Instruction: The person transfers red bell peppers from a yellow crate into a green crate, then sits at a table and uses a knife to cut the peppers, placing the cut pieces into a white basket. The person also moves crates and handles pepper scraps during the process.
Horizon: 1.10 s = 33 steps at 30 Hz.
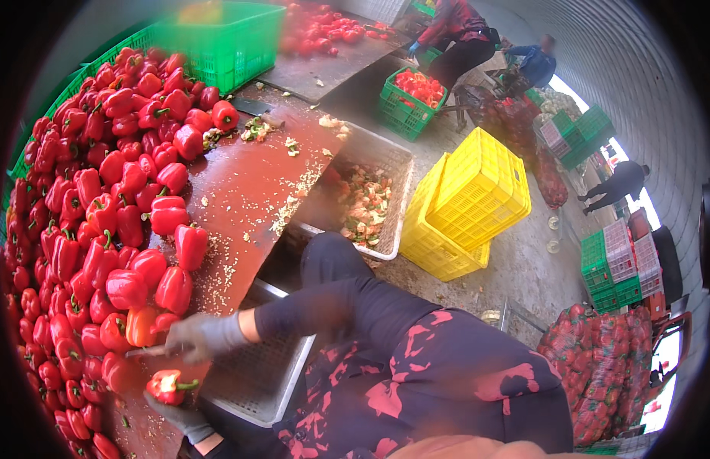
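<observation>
My left hand, in a grey glove, holds a red bell pepper just over the table's near edge. The pepper's pale inner flesh shows on top, and its green stem points to my body. Slightly farther up, my right hand wears a grey glove and grips a knife; motion blurs the hand. The narrow blade points towards the pile, and most of the handle is hidden in my fingers. Beyond both hands, a large heap of whole red bell peppers covers much of the red-brown tabletop.
Seeds and trimmings dot the tabletop. Below its edge, a white crate holds pepper scraps, beside another crate. Stacked yellow crates stand on the floor. A green crate sits on the table. A co-worker bends near cut peppers.
</observation>
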Tool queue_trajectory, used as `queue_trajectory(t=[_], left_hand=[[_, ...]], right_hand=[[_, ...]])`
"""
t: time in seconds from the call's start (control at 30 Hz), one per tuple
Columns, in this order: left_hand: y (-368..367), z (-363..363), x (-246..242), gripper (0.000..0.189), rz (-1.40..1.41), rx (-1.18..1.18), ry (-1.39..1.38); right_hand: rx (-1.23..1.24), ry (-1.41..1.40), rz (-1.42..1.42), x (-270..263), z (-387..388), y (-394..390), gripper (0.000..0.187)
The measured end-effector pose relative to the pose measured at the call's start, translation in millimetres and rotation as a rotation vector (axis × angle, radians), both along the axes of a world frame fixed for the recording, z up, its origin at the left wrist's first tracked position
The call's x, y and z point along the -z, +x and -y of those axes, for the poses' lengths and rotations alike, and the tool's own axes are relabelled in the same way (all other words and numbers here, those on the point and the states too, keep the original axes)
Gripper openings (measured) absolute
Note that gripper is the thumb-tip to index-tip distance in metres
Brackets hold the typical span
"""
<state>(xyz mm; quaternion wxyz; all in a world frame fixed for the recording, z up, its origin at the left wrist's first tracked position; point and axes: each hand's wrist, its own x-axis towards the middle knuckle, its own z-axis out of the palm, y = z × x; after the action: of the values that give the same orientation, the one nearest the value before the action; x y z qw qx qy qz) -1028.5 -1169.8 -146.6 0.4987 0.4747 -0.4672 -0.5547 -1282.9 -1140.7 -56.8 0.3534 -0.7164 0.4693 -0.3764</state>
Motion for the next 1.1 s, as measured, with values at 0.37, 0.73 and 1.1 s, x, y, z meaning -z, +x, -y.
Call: queue_trajectory(t=[0.37, 0.73, 1.1], left_hand=[[-64, -72, -2, 0.037, -0.467, 0.313, 0.432], [-114, -95, -37, 0.043, -0.979, 0.286, 0.713], [-107, -104, -27, 0.047, -0.536, 0.445, 0.62]], right_hand=[[-0.156, 0.464, 0.406, 21, -62, -4, 0.05], [0.075, 1.021, 0.83, 10, -94, -28, 0.026], [0.141, 0.589, 0.623, -37, -83, -87, 0.051]])
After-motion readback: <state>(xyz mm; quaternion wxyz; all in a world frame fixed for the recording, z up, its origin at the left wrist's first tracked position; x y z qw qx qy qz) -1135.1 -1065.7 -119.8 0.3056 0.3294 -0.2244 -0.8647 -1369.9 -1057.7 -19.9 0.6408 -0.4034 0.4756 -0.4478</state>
